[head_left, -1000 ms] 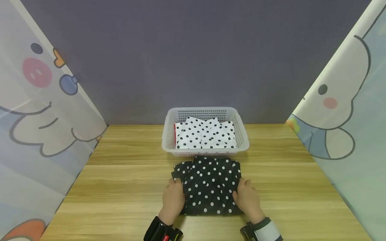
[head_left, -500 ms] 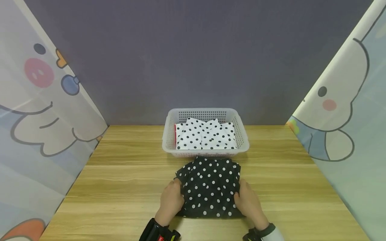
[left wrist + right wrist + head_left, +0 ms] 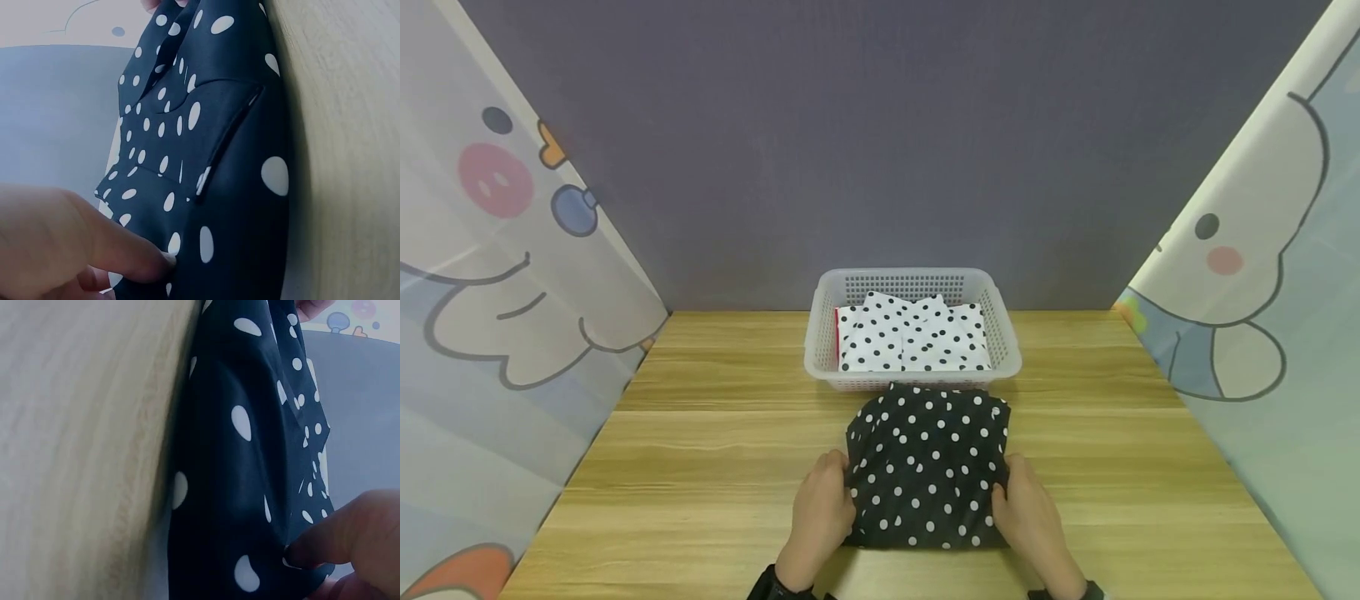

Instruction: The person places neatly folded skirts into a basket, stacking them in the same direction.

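Observation:
A folded black garment with white polka dots [image 3: 928,467] lies in front of the basket, its far edge close to the basket's near rim. My left hand [image 3: 822,504] pinches its left side, thumb on top, as the left wrist view shows with the thumb [image 3: 125,250] pressed on the dotted cloth [image 3: 219,125]. On the opposite side my right hand [image 3: 1032,518] grips the right edge. In the right wrist view that thumb [image 3: 331,540] lies over the cloth [image 3: 231,475], fingers beneath it. A collar-like flap shows in the left wrist view.
A white plastic basket [image 3: 1000,333] stands at the table's back, holding a folded white garment with black dots [image 3: 917,337] and a strip of red at its left. Behind rises a grey panel [image 3: 880,150]. Cartoon-printed sheets flank the wooden table [image 3: 700,450] on both sides.
The black garment has shifted slightly right and toward me. Its loose left part is now drawn in, and both hands have moved a little nearer the front edge, still holding its sides.

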`<state>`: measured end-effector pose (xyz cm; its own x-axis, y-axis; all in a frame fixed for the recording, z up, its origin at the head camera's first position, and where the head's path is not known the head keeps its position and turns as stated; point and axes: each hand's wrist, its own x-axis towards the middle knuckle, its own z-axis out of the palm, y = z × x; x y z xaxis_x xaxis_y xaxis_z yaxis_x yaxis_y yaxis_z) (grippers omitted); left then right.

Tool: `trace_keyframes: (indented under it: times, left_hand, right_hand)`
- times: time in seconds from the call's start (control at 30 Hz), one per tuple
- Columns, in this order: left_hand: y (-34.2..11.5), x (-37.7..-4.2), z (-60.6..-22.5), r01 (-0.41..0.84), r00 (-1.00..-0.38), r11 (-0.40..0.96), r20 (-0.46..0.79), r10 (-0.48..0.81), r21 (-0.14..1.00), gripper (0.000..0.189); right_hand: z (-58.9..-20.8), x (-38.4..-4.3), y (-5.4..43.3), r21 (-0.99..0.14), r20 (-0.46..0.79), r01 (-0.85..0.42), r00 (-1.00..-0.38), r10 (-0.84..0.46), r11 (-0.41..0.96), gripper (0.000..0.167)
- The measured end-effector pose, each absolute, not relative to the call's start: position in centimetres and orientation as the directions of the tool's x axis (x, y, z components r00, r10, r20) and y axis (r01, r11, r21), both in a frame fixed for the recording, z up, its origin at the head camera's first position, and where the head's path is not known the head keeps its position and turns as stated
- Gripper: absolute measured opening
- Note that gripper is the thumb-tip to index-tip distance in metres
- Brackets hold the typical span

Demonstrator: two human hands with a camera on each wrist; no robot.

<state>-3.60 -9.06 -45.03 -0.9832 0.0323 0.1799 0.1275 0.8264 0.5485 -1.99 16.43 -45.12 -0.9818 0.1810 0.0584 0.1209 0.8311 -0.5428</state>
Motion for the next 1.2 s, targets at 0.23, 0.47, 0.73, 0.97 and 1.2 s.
trace_keyframes:
  times: [0.23,0.47,0.73,0.97,1.2]
  left_hand:
    - [-9.1,-3.2,-44.5,0.144,-0.976,0.822,0.216,0.026,0.55,0.03]
    - [-9.2,-2.9,-43.7,0.195,-0.949,0.821,0.314,0.02,0.537,0.031]
    - [-8.9,-3.4,-42.6,0.227,-0.921,0.806,0.39,-0.005,0.546,0.031]
    - [-9.0,-4.3,-41.5,0.256,-0.907,0.809,0.421,0.011,0.529,0.03]
    - [-9.1,-5.7,-40.7,0.289,-0.882,0.817,0.471,0.024,0.5,0.032]
  right_hand:
    - [-44.5,-1.6,16.6,-0.549,0.124,0.076,-0.977,0.171,0.832,0.032]
    - [-43.7,-1.6,16.7,-0.557,0.183,0.022,-0.972,0.149,0.83,0.032]
    - [-42.5,-2.5,16.8,-0.525,0.305,-0.05,-0.943,0.133,0.85,0.031]
    - [-41.7,-3.5,16.7,-0.517,0.347,-0.077,-0.929,0.127,0.853,0.03]
    - [-40.9,-4.9,16.9,-0.524,0.37,-0.105,-0.922,0.115,0.845,0.029]
